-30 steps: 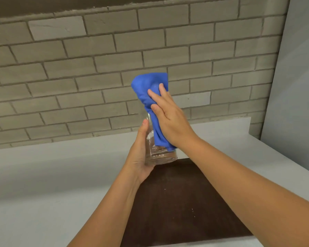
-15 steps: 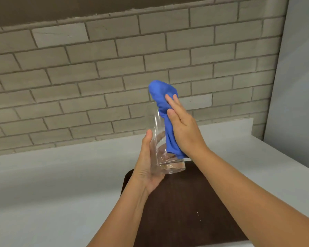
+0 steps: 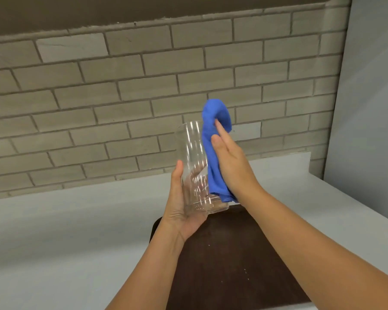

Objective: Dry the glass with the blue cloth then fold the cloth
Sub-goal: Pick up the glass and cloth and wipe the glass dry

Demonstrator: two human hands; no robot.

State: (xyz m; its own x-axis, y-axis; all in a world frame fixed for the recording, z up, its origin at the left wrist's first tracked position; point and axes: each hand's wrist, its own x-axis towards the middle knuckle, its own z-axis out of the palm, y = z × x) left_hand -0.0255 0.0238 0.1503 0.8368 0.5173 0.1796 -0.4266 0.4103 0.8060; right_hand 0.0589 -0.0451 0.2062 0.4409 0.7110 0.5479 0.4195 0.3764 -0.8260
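A tall clear glass [image 3: 194, 157] is held upright in the air above the back edge of a dark brown board. My left hand [image 3: 183, 206] grips its lower part, thumb up along the left side. A bunched blue cloth [image 3: 214, 153] lies against the right side of the glass, from above the rim down to near the base. My right hand [image 3: 232, 162] presses the cloth onto the glass with flat fingers pointing up. The part of the cloth under my palm is hidden.
The dark brown board [image 3: 229, 265] lies on a pale grey counter [image 3: 65, 238] under my arms. A brick wall [image 3: 121, 97] runs along the back. A grey panel [image 3: 372, 108] stands at the right end of the counter.
The cloth has shifted from covering the top of the glass to its right side, so the rim and left side now show. Both hands and the glass sit lower in view.
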